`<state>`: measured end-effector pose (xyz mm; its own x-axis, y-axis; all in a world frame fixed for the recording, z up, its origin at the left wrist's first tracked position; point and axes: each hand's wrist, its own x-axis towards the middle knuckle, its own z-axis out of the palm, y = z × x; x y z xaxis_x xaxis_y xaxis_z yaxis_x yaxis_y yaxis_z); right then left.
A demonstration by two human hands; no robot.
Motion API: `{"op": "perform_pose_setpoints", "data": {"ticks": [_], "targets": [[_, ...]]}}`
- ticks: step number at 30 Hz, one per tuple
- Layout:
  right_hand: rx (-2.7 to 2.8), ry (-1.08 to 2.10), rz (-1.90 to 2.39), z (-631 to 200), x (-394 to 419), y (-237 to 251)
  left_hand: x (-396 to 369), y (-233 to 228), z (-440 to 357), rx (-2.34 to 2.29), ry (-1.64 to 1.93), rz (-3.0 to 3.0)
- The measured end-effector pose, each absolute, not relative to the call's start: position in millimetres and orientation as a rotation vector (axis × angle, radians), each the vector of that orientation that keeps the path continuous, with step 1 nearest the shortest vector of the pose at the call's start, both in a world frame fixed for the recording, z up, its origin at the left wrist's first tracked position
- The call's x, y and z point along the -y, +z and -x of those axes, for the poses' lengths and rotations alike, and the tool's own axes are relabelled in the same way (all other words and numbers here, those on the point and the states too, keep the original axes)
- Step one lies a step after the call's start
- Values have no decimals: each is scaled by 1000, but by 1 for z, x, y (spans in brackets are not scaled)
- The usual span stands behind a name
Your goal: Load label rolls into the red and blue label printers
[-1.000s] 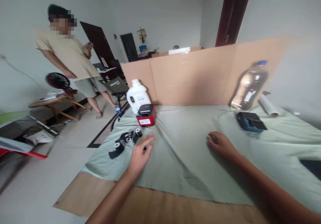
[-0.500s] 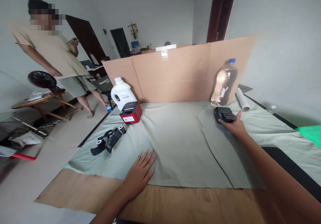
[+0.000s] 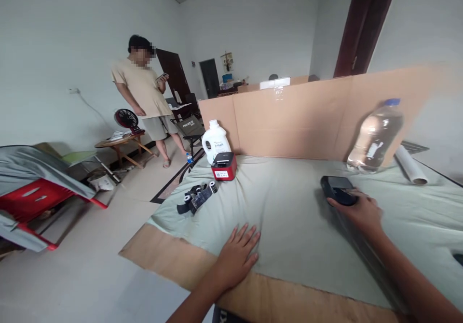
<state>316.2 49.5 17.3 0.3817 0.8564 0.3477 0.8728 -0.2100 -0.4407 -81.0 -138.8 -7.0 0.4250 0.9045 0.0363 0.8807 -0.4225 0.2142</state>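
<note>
Right hand (image 3: 366, 213) grasps the black portable printer (image 3: 334, 188), front-left of the bottle (image 3: 376, 137); left hand (image 3: 237, 255), farther from the bottle, rests released.

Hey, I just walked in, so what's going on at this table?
Someone's right hand is gripping a dark boxy device on the right; whether it is lifted off the pale green cloth is hard to tell. The left hand lies palm down, fingers spread, near the cloth's front edge, holding nothing. At the left, a red and black device stands before a white jug, with dark rolls nearby. A bottle with a blue cap stands by the cardboard.
</note>
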Motion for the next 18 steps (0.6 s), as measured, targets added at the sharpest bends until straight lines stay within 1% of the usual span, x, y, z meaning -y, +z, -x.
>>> {"op": "perform_pose_setpoints", "data": {"ticks": [4,7,9,12,15,18], "targets": [[1612,193,1953,-228,-15,18,147,3,80,-1608,194,-2410],[1669,222,1878,-174,3,18,143,18,75,-1612,247,-2334],[1700,210,1838,-150,11,14,127,28,67,-1703,309,-2237],[1709,156,1810,-133,16,4,82,37,49,-1821,565,-2038],[1718,69,1802,-129,18,-2,30,35,30,-1657,874,-1918],[1701,2,1850,-131,18,-5,-6,25,18,-1454,958,-1902]]}}
